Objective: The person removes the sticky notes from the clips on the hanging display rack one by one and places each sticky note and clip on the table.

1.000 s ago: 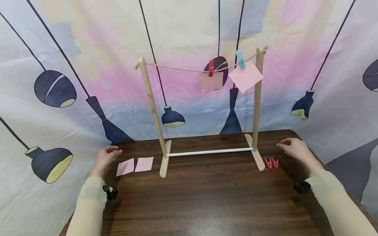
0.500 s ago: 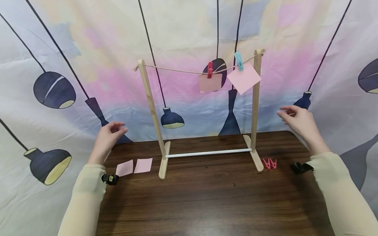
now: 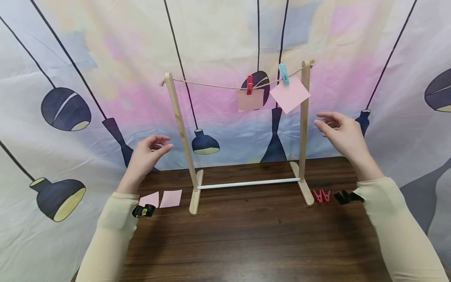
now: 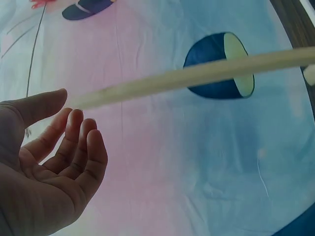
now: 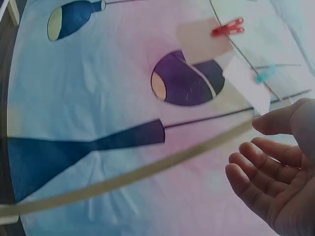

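Observation:
Empty and loosely curled, my left hand (image 3: 142, 162) is raised just left of the wooden stand's left post (image 3: 181, 129). My right hand (image 3: 345, 139), likewise holding nothing, hovers right of the right post (image 3: 303, 129). Between the post tops runs a string (image 3: 208, 84). A red clothespin (image 3: 249, 85) holds a pink paper square (image 3: 250, 101) on it, and a light-blue clothespin (image 3: 284, 74) holds another pink square (image 3: 290, 95), tilted by one corner. In both wrist views thumb and fingers are apart, with a post (image 4: 197, 74) passing beyond the fingertips.
Two pink paper squares (image 3: 171, 198) lie on the brown table (image 3: 246, 235) left of the stand, one partly hidden by the left wrist camera (image 3: 143, 210). Two red clothespins (image 3: 321, 196) lie by the right foot. A white rod (image 3: 248, 183) joins the feet; a lamp-patterned cloth hangs behind.
Both hands have risen from near the table to about mid-post height and moved inward toward the stand. The papers and clothespins have stayed where they were.

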Demonstrator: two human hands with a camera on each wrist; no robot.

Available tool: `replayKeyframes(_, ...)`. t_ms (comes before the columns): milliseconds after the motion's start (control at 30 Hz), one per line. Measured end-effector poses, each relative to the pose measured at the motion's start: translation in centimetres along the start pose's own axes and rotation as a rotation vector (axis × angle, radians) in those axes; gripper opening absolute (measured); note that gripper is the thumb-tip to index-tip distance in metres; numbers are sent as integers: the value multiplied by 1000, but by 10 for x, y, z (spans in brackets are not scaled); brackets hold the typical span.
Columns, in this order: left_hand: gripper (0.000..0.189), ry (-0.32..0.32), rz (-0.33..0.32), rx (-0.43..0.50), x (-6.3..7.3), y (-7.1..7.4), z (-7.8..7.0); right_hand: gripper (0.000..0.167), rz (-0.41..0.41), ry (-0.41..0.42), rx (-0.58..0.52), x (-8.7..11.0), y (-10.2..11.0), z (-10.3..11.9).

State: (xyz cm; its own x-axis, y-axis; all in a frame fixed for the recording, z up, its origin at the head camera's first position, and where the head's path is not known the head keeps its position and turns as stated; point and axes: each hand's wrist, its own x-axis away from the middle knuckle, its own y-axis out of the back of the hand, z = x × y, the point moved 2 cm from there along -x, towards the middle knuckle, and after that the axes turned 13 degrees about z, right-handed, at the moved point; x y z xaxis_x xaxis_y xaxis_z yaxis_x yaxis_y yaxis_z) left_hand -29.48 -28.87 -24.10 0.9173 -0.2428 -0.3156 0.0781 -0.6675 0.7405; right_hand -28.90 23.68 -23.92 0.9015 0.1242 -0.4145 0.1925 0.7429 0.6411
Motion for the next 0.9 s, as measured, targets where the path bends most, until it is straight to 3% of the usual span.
replayKeyframes(200,38,-22,36,52,-13,-15,-10,46,-28,83,-34,-11,-11,22)
replayKeyframes(433,35,-81,75,74,-28,-32,-34,40,-61,167,-48,-25,-16,50)
replayKeyframes(900,34,-199,121,125,-62,-62,-78,37,-27,264,-90,-57,-23,112)
